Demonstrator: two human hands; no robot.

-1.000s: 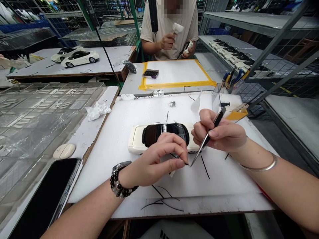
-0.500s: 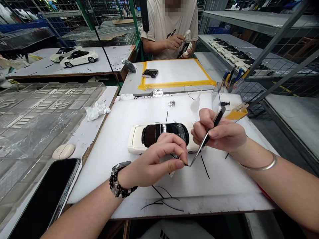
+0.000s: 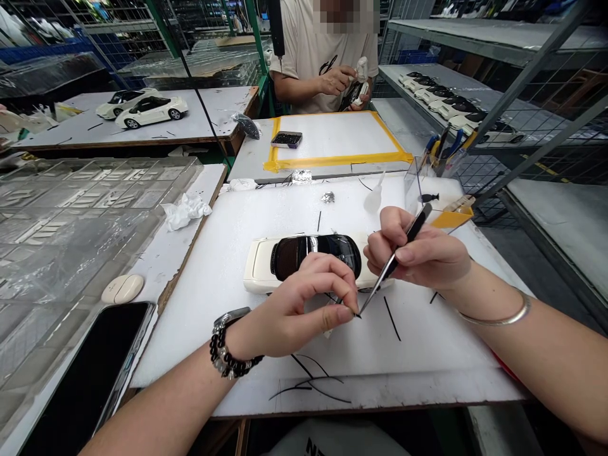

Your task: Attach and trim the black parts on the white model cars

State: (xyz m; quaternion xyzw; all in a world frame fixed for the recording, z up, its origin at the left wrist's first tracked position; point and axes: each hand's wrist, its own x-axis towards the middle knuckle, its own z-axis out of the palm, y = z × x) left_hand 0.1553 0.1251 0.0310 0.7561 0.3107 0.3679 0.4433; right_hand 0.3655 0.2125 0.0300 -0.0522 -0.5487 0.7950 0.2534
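My left hand is closed in a pinch, thumb against forefinger, on a tiny dark piece whose kind I cannot make out. My right hand grips a pair of tweezers, black at the handle and silver at the tips. The tweezer tips point down and left and meet the dark piece at my left fingertips. Behind both hands a white model car with a dark roof and windows stands on the white foam sheet. My left hand hides part of its near side.
Thin black strips lie scattered on the foam. To the left are a phone, a cream case, crumpled tissue and clear trays. A clear tool holder stands back right. Opposite, a person handles a model part.
The tweezer tips have shifted slightly at my left fingertips, and the dark piece shows a little more. Both hands stay almost in place. The person opposite has leaned slightly to the right.
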